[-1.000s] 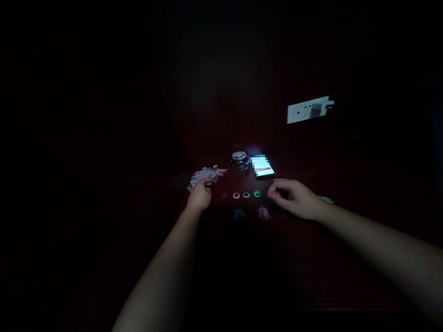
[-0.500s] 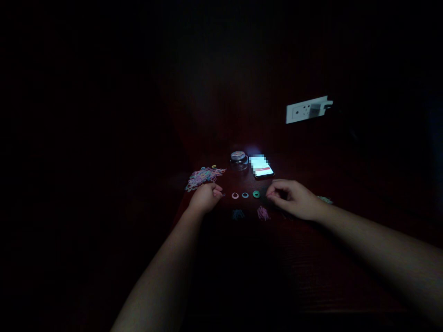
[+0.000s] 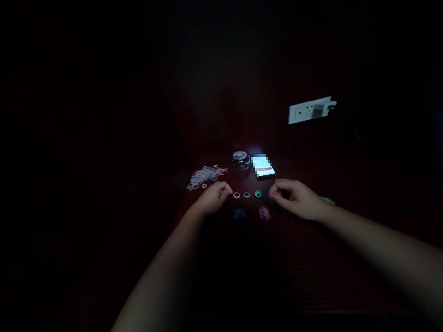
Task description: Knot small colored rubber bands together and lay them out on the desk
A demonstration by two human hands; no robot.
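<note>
My left hand (image 3: 218, 196) is closed in a pinch just left of a pink ring (image 3: 236, 195); anything between its fingertips is too small to make out. To the right of that ring lie a blue ring (image 3: 247, 195) and a green ring (image 3: 258, 194), in one row. My right hand (image 3: 294, 197) rests right of the green ring, thumb and fingers curled together, and what they hold, if anything, is hidden. Behind my left hand spreads a loose pile of mixed coloured small elastic bands (image 3: 207, 175). Nearer me are small heaps of blue bands (image 3: 239, 213) and pink bands (image 3: 265, 213).
A lidded clear jar (image 3: 241, 160) and a lit phone (image 3: 264, 167) stand behind the rings. Pale bands (image 3: 328, 201) lie beyond my right wrist. On the wall, a power socket (image 3: 308, 110) holds a plug. The surroundings are very dark.
My left hand has moved right, from beside the mixed pile toward the pink ring. My right hand keeps its pose by the green ring. The view has shifted slightly.
</note>
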